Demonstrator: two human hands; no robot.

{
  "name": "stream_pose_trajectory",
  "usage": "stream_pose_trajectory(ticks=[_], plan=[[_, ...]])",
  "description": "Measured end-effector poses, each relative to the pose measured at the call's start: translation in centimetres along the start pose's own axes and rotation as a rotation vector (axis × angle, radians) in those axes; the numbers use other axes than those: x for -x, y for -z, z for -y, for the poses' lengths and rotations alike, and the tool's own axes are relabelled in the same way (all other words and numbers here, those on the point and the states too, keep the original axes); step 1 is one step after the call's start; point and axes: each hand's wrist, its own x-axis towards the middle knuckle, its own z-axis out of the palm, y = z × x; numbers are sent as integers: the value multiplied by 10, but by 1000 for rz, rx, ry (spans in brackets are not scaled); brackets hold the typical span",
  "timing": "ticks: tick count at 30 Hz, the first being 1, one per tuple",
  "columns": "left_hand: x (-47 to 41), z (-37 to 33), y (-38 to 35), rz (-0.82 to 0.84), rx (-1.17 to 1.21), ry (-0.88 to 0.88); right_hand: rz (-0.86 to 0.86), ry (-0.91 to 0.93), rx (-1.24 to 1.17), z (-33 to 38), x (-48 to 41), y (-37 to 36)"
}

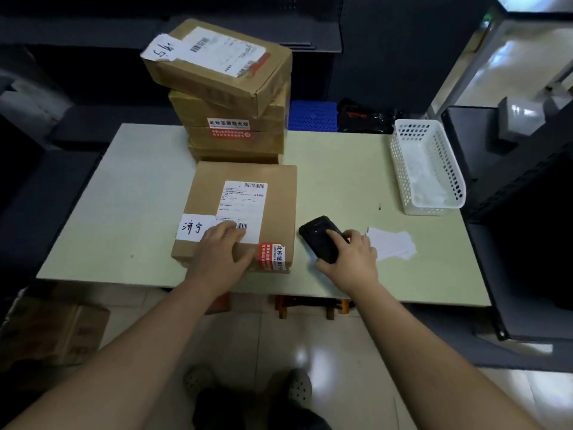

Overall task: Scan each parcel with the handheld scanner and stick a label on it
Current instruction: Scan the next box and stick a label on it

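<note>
1. Head view: left hand (220,247) presses flat, fingers straight, on the near cardboard parcel (240,212), mid-desk (124,212).
2. Right hand (350,259) grips the black handheld scanner (319,238), just right of the parcel.
3. Blank labels (392,243) lie beside that hand.

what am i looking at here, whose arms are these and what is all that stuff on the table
There is no machine here. A person wears a camera on the head, and it looks down at their own two arms; this single picture comes from that camera. The left hand rests flat on a brown parcel lying on the pale table. The parcel carries a printed shipping label and a white handwritten label. The right hand holds a black handheld scanner low at the table, just beside the parcel. Behind it stands a stack of parcels. At the right is a white basket, and near the right hand lie loose white slips, probably labels.
</note>
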Motion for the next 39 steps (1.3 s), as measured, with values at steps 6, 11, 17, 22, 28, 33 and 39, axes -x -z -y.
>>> stream_pose_trajectory(ticks=[6, 11, 17, 22, 28, 33, 39], plan=[[-22, -25, -14, -30, 16, -93, -30, 40, 18, -9, -15, -42], [-37, -43, -26, -8, -7, -122, -223, -91, -222, -59, -23, -10], [-40, -53, -37, 6, -82, -90, -121, -529, -312, -133, -38, 21], [-40, -56, -35, 15, -80, -68, -86, -640, -519, -140, -54, 24], [-42, -56, -30, 45, -88, -81, -135, -645, -673, -146, -43, 40], [-39, -61, -17, 120, -42, -82, -111, -562, -1019, -132, -27, 65], [-22, -106, 43, 64, 552, -3, 85, -135, -1417, -22, 0, 118]])
